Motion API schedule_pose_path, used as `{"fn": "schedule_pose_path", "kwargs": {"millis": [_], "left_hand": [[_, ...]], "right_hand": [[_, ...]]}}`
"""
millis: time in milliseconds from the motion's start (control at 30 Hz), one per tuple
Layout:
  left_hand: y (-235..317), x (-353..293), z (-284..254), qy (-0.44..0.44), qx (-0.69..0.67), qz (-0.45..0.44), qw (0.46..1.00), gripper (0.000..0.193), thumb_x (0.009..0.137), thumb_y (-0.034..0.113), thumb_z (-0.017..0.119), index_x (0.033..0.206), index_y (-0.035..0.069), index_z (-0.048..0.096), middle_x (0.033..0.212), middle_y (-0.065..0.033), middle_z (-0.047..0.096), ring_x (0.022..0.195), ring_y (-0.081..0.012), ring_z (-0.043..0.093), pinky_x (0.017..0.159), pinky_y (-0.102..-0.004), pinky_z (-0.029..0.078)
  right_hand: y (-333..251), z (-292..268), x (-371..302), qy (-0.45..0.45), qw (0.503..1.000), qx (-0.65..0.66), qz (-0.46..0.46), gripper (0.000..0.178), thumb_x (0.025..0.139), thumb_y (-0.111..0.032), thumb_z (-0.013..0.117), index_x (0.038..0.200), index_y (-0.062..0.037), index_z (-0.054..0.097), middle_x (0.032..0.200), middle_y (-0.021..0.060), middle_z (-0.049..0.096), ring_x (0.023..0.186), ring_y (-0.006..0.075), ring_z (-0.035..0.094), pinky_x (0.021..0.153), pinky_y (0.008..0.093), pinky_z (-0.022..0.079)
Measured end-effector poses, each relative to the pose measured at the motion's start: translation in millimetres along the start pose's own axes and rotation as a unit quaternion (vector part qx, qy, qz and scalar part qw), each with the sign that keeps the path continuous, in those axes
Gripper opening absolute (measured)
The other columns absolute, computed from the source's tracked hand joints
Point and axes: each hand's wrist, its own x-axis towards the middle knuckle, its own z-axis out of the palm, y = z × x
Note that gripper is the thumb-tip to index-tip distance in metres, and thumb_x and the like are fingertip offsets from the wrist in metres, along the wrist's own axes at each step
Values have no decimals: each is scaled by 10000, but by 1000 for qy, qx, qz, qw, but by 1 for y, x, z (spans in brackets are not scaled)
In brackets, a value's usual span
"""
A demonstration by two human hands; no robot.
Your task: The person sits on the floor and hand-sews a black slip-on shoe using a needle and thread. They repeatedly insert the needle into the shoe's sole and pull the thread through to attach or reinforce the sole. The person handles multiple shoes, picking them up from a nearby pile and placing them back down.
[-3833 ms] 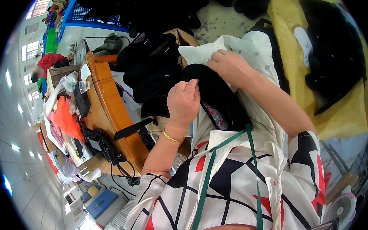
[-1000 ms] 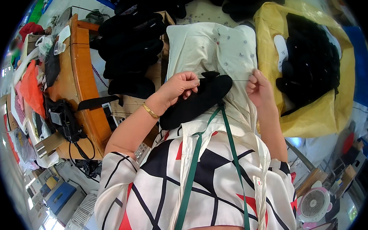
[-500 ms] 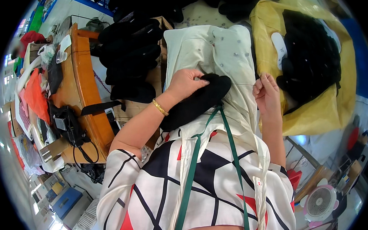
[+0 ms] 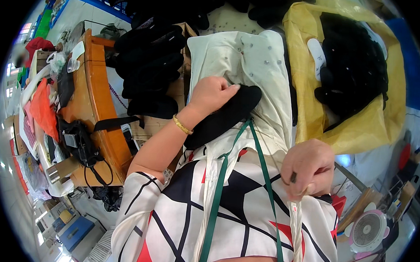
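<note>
A long black cloth piece, rounded and shaped like a shoe sole, lies slanted across the pale cloth over my lap. My left hand is closed on its upper edge, thumb on top and the other fingers curled out of sight. A gold bracelet circles that wrist. My right hand is raised at the lower right, away from the black piece, its fingers curled into a fist. A small dark thing shows at its fingers; I cannot make out what it is. Green straps hang down my front.
Several black pieces are piled at the left on cardboard. At the right, a yellow bag holds more black pieces and a white sole-shaped piece. An orange wooden table with a black bag stands left; a fan stands lower right.
My right hand has moved from beside the yellow bag down and toward me. The dark thread stretched from the black piece to it no longer shows clearly. My left hand keeps its hold.
</note>
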Motion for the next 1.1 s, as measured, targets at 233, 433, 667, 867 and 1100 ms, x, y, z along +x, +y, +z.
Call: {"fn": "schedule_pose_path", "kwargs": {"millis": [233,433,667,867,1100], "left_hand": [[-25,2,11,-184,-345,-91,916,261,876,267,712,807,19,673,729,-87,700,450,-114,516,421,-265,399],[-32,-4,0,-205,-442,-154,859,135,962,165,637,860,82,606,630,34,570,437,-22,406,390,-192,297],[-34,-6,8,-121,-336,-31,934,96,962,147,640,917,62,633,709,76,551,595,-2,449,510,-174,346],[-50,2,19,-131,-358,-61,922,109,960,179,657,928,76,635,728,59,566,606,-14,476,515,-175,359],[-43,-6,10,-157,-453,-93,872,120,965,191,645,934,75,638,775,5,613,585,-34,483,510,-184,388]], "right_hand": [[14,-32,22,-188,965,-24,182,75,936,-67,656,914,-1,684,807,52,692,665,148,642,627,259,507],[71,-75,34,96,786,-582,187,45,864,-104,661,897,-73,661,845,83,624,787,273,623,682,355,492],[114,-108,46,54,611,-762,206,61,885,-152,619,878,-105,657,870,88,631,841,319,627,718,422,504],[120,-112,45,89,696,-687,191,61,880,-153,641,889,-94,650,900,71,645,852,310,638,721,419,508],[118,-140,31,395,870,-223,195,137,995,-228,593,975,-93,608,890,45,668,703,134,626,582,288,491]]}}
